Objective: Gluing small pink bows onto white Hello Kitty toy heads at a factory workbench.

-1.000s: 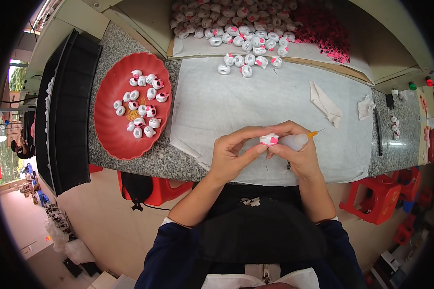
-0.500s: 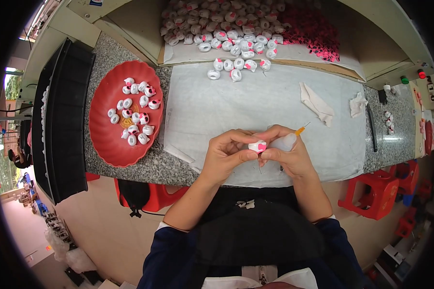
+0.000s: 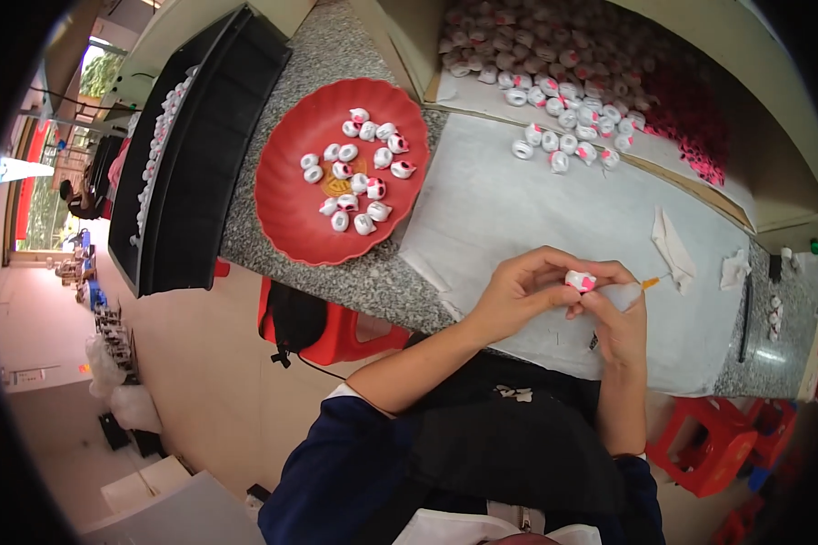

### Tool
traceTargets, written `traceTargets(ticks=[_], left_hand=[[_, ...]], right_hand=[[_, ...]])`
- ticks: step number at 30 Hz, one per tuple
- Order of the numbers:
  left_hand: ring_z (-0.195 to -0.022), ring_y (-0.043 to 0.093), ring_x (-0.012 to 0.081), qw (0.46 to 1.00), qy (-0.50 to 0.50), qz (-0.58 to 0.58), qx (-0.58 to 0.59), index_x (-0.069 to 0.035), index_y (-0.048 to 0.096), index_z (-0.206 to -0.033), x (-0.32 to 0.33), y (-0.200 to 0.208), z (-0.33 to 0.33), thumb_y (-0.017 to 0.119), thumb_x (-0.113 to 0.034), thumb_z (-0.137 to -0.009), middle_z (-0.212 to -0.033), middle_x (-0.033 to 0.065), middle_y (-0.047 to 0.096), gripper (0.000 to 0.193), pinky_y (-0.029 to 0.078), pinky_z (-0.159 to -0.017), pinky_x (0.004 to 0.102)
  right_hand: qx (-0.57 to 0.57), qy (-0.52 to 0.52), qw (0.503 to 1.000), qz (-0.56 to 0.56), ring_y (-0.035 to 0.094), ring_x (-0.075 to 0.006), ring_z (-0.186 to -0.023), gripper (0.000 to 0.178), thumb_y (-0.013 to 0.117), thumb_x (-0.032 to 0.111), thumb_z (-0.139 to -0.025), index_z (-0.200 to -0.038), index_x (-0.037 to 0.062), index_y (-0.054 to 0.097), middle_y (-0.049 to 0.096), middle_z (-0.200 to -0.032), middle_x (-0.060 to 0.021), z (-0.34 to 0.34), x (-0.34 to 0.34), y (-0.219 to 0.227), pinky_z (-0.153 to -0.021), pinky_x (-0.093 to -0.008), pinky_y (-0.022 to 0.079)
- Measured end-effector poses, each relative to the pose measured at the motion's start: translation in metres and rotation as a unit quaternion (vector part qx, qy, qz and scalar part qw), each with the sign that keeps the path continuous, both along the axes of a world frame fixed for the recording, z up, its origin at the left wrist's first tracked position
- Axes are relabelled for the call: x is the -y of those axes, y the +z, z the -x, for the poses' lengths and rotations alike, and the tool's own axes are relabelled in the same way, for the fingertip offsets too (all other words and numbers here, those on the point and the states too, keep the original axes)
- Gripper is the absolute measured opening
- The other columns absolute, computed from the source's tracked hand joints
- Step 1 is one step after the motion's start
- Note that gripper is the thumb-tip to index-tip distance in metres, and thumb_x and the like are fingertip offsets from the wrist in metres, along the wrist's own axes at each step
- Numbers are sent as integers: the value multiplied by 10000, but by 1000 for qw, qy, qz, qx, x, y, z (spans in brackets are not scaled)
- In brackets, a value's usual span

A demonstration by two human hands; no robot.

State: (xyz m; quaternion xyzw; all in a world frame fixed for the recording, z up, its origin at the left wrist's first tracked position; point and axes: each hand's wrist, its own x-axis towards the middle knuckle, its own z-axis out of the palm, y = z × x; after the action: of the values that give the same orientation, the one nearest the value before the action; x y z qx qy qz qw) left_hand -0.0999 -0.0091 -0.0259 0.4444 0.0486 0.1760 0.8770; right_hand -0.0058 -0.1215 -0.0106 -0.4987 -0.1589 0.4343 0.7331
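Note:
Between my hands is a small white plastic cat-head piece (image 3: 580,282) with a pink bow-like part on it. My left hand (image 3: 515,295) pinches it from the left with thumb and fingers. My right hand (image 3: 620,331) has its thumb and fingertips against the right side of the piece. Tucked in that same hand is a translucent squeeze bottle (image 3: 622,295) with an orange needle tip (image 3: 650,282) pointing to the right, away from the piece. My right fingers partly hide the bottle. Both hands are over the white sheet (image 3: 509,209) near the table's front edge.
A red scalloped tray (image 3: 286,222) holds several similar pieces. A black bin (image 3: 195,173) stands left of it. White pieces (image 3: 568,118) and pink parts (image 3: 691,150) heap in the shelf at the back. Crumpled cloths (image 3: 673,247) lie right; red stools (image 3: 704,445) stand below.
The view has swung to the left, so the tray and bench appear shifted right and tilted. My hands still hold the white piece together, and the bottle remains in my right hand.

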Motion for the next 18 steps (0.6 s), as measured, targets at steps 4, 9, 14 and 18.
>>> traceTargets(ticks=[4,9,14,18], left_hand=[[-920,503,178,1000,-5,-4,-6,11,509,-947,0,-2,6,558,26,-728,-981,119,517,224,440,-763,284],[-923,495,188,999,11,-46,1,9,528,-903,-4,5,9,560,45,-714,-957,116,515,196,417,-775,294],[-820,469,159,835,324,-437,-80,-15,577,-819,-65,37,42,640,5,-622,-877,67,489,208,375,-735,260],[-784,481,216,584,389,-670,-242,-35,570,-853,-98,53,41,643,-22,-616,-824,93,501,248,384,-714,279]], right_hand=[[-6,24,999,-38,538,-146,-609,248,588,-5,-674,-911,-36,522,559,-767,-105,0,1,-4,-529,-256,463],[-35,56,998,-14,529,-150,-590,393,632,73,-650,-1002,-1,473,539,-764,-112,-1,-1,-2,-499,-259,459],[45,-27,998,-24,471,-110,-607,623,635,42,-618,-1165,30,337,493,-821,-85,-14,5,7,-523,-229,425],[130,-107,986,6,449,-132,-663,551,505,22,-641,-1150,49,296,416,-949,-99,-23,15,5,-538,-237,411]])
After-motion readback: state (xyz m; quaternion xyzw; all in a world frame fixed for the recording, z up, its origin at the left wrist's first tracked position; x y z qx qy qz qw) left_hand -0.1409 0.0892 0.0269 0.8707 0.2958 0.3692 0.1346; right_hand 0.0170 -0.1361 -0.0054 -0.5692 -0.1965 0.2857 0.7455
